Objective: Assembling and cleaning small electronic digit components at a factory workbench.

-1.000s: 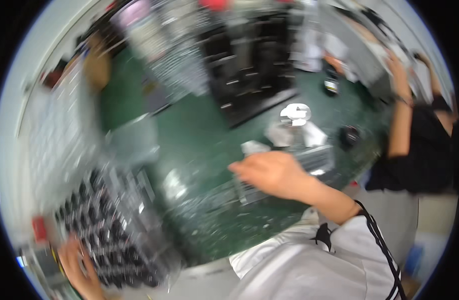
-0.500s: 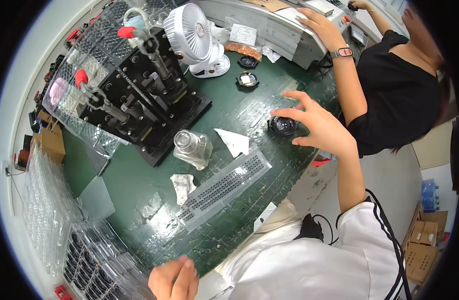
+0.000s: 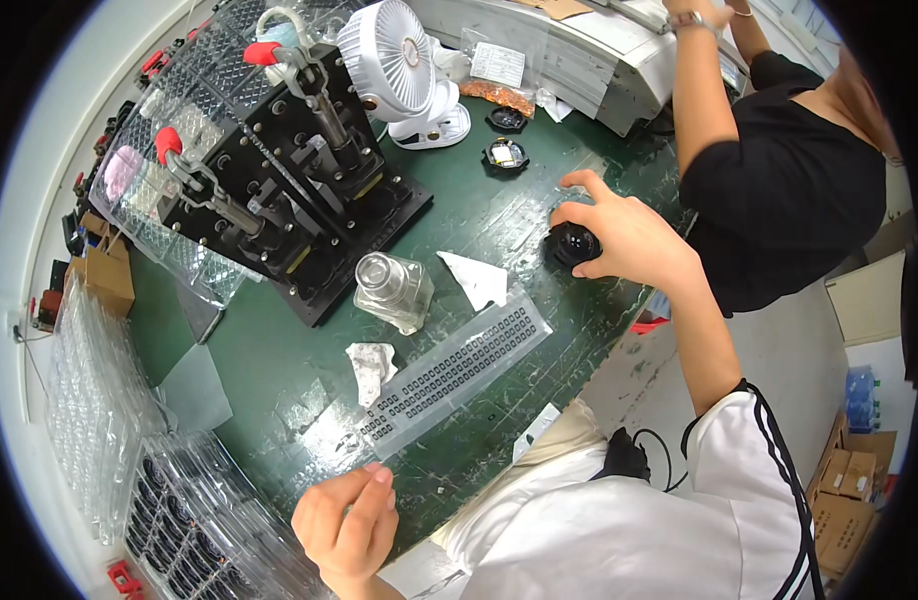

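Note:
My right hand curves over a round black plastic housing at the right of the green table, thumb on its near side and a finger at its far side. Near the table's front edge, my left hand is raised with its fingers curled and fingertips pinched; anything held there is too small to make out. Between the hands lies a clear strip with rows of small black frame-shaped pieces. A white paper piece, a crumpled white scrap and a square glass bottle lie or stand beyond it.
A black press fixture with red-tipped levers stands at the back left, beside a white fan. Two open black housings lie near the fan. Stacked clear trays fill the near left. A co-worker sits at the right.
My right hand has closed in on the black housing from around it. My left hand has risen a little. The co-worker's arm has moved farther away, and the view has shifted slightly.

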`<act>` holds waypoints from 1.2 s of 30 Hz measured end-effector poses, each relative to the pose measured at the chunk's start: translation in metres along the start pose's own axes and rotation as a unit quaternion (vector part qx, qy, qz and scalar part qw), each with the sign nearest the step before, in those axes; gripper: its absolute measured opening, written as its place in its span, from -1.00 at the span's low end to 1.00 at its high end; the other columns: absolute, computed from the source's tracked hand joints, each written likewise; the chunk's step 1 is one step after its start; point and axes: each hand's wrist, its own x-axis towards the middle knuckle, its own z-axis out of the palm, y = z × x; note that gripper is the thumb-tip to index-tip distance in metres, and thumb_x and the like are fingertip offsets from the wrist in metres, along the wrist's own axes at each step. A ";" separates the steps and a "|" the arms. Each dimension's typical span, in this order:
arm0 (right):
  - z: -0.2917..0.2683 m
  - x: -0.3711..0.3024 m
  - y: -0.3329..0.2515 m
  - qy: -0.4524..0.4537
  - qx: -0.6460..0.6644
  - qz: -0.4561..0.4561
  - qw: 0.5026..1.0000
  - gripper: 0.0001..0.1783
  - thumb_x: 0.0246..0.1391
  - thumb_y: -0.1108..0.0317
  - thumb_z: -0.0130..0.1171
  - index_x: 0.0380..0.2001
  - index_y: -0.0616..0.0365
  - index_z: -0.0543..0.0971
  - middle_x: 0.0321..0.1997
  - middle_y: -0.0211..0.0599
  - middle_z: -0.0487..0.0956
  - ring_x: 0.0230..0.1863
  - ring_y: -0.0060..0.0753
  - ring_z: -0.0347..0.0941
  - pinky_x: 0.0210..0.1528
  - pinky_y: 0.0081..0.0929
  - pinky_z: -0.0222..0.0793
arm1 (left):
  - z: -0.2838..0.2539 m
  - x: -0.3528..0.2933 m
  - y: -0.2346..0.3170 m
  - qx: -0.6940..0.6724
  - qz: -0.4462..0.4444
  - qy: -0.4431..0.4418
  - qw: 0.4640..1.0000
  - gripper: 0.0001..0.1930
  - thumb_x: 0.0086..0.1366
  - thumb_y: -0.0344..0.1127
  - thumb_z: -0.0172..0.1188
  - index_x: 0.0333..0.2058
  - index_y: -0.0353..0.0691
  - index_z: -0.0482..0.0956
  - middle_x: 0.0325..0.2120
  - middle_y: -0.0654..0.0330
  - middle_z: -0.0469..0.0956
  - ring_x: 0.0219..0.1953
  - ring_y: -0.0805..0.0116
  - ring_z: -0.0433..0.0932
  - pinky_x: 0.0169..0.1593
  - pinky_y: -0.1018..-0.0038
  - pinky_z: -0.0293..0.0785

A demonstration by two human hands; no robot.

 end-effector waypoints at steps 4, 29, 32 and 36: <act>0.004 0.005 -0.008 -0.005 -0.039 0.018 0.999 -0.45 -0.42 0.41 0.41 -0.21 0.02 0.49 0.14 -0.25 0.26 -0.28 -0.05 0.50 -0.17 -0.25 0.42 | -0.006 0.000 -0.008 0.007 -0.018 -0.001 1.000 -0.68 -0.19 -0.62 0.19 -0.35 -0.27 0.57 -0.46 0.14 0.56 -0.49 0.27 0.52 -0.45 0.51 0.39; 0.050 0.000 -0.217 0.083 0.172 -0.178 0.965 -0.21 -0.38 0.47 0.37 0.05 0.04 0.31 0.05 -0.19 0.29 -0.28 -0.14 0.51 -0.31 -0.34 0.49 | 0.035 0.008 -0.033 -0.448 -0.484 0.161 0.734 -0.76 0.23 -0.49 0.07 -0.16 -0.28 0.26 -0.31 0.21 0.43 -0.34 0.59 0.43 -0.46 0.71 0.34; 0.042 0.020 -0.207 -0.036 0.221 -0.174 0.959 -0.39 -0.30 0.45 0.35 -0.08 0.09 0.34 -0.17 -0.24 0.45 -0.26 -0.17 0.49 -0.33 -0.38 0.47 | 0.019 0.014 -0.062 -0.441 -0.481 0.233 0.720 -0.77 0.26 -0.32 0.05 -0.16 -0.28 0.33 -0.42 0.17 0.52 -0.54 0.52 0.46 -0.59 0.70 0.26; 0.065 0.037 -0.191 -0.069 0.026 -0.247 0.966 -0.58 -0.31 0.51 0.33 -0.33 0.15 0.38 -0.29 -0.28 0.47 -0.21 -0.18 0.43 -0.25 -0.32 0.38 | 0.021 0.005 -0.082 -0.467 -0.461 0.271 0.704 -0.76 0.25 -0.27 0.03 -0.17 -0.27 0.35 -0.43 0.12 0.55 -0.56 0.45 0.49 -0.57 0.67 0.30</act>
